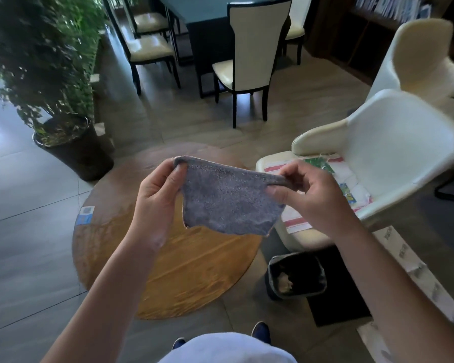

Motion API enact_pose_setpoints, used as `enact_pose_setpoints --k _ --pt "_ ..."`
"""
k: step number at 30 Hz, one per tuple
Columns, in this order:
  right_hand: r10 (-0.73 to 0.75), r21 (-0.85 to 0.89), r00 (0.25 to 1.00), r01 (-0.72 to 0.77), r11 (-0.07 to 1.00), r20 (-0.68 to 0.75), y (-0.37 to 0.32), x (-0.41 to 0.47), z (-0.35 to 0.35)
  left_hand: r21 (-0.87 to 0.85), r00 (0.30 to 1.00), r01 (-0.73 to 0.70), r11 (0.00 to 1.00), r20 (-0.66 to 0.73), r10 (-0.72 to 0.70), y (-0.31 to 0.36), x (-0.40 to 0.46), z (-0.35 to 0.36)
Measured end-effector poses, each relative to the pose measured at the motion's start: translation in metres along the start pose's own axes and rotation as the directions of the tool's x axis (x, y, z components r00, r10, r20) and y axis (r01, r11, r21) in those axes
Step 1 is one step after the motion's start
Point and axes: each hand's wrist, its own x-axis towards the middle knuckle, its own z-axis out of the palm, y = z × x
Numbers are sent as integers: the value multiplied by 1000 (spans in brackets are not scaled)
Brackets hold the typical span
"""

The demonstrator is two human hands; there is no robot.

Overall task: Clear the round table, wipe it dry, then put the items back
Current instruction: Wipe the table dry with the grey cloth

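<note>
Grey terry cloth (228, 200) hangs stretched between our 2 hands above the round wooden worktop (194, 271). Our left hand (157, 203) pinches the cloth's upper left corner between thumb and curled fingers; our right hand (312, 195) pinches the upper right edge the same way, so the top hem runs taut from one to the other and the rest droops in a loose flap. The cloth is clear of the worktop, not touching it.

Seen past the cloth, the worktop shows bare orange-brown wood with a sheen, and a small blue and white label (85, 216) sits at its left rim. Right of the worktop stands a cream armchair (393, 158); on its seat lie a folded striped towel (299, 221) and some green and blue packets (320, 165), too blurred for us to read. Just beside the worktop's near right edge a dark bin (296, 276) sits on a black mat (336, 307), with something pale inside. Left of the worktop a potted plant (50, 82) stands on the tiled floor. Beyond the worktop are a dining table (207, 11) and chairs (249, 53).
</note>
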Motion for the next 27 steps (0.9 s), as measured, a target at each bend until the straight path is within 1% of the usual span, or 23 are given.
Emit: enact_pose_setpoints --k 3,5,8,10,12,14,17,19,22,24,27 --pt "-30 -27 999 30 999 -12 4 17 -41 -3 998 -56 998 -17 56 -3 12 32" --pt "-51 4 999 51 999 -19 6 28 -59 -2 997 -74 997 -7 74 -8 17 49" --pt "-69 70 996 73 995 -57 16 41 -74 20 998 -60 998 -35 60 -22 25 67" --pt "-48 107 996 55 993 -70 30 45 -81 67 997 -24 997 -75 29 -37 29 72" --pt "7 107 998 -1 994 -56 53 46 -87 137 994 36 990 -105 -22 -56 30 72" --pt "92 28 995 -91 995 -40 88 40 -89 217 989 109 970 -118 -85 -83 24 73" --pt "235 -62 972 -236 970 -29 143 23 -90 329 979 204 922 -78 -189 -125 9 74" --pt "311 -89 950 -310 947 -2 173 12 -88 379 957 287 880 -83 -277 -153 1 71" --pt "399 -101 917 -397 912 1 208 7 -88 384 913 398 833 -75 -401 -188 -1 67" --pt "435 -129 900 -429 894 16 229 14 -87 426 888 433 794 -48 -458 -209 5 60" --pt "506 -217 859 -481 849 78 259 32 -80 487 846 491 723 -68 -529 -242 13 46"
